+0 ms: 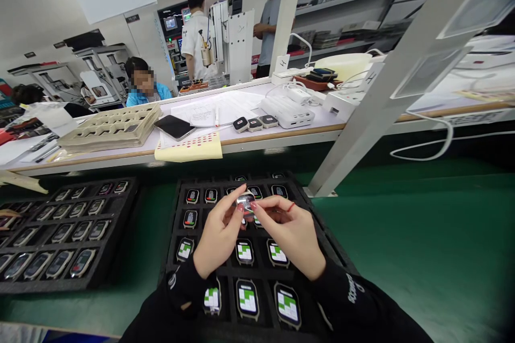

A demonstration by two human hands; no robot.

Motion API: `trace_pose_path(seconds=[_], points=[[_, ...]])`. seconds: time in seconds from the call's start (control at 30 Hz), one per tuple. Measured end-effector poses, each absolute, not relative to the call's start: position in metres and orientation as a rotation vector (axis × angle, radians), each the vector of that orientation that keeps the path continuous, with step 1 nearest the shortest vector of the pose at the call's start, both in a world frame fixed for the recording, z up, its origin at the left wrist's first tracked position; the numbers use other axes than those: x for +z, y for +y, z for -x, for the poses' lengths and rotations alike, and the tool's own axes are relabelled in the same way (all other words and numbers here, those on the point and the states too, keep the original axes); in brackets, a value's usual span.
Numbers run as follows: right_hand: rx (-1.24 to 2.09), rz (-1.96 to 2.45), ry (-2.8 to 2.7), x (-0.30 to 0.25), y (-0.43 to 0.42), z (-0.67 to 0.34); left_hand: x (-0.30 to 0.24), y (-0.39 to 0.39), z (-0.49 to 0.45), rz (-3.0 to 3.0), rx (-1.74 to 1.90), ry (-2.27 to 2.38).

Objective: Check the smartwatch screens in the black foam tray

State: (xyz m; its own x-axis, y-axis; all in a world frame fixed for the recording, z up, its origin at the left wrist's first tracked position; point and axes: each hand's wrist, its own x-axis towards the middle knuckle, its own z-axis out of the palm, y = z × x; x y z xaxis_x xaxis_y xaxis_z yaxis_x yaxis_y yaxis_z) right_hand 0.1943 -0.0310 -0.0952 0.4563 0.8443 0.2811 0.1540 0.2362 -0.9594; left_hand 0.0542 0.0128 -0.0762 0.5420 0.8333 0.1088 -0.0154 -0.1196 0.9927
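Observation:
Between my two hands a smartwatch case [245, 199] without a strap is held above a black foam tray [179, 274]. My left hand [219, 235] pinches its left side with thumb and forefinger. From the right, the thumb and fingers of my right hand [293, 230] grip the same watch. Below them, several strapless watches lie face up in the tray's slots. Nearer ones, such as the front watch [247, 299], show green and white screens; those farther back show dark screens with small coloured marks. My hands hide some middle slots.
A second foam tray [107, 225] of watches lies to the left on the green bench [418, 257]. Behind runs a raised shelf with a phone [174, 126], a beige tray [110, 127] and a white box-shaped device [287, 111]. A slanted metal post [354, 133] stands at the right. Several people are beyond.

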Motion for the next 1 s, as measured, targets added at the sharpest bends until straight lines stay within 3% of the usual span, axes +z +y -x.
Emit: trace_pose_path(seconds=[0.23, 1.0], points=[[0.518, 1.111, -1.142, -0.093, -0.0331, -0.1951, -0.075, 0.0152, -0.0529, -1.52, 0.876, 0.774], [0.824, 0.988, -1.166, -0.099, -0.0291, -0.1991, -0.078, 0.0148, -0.0508, -1.511, 0.839, 0.733]])
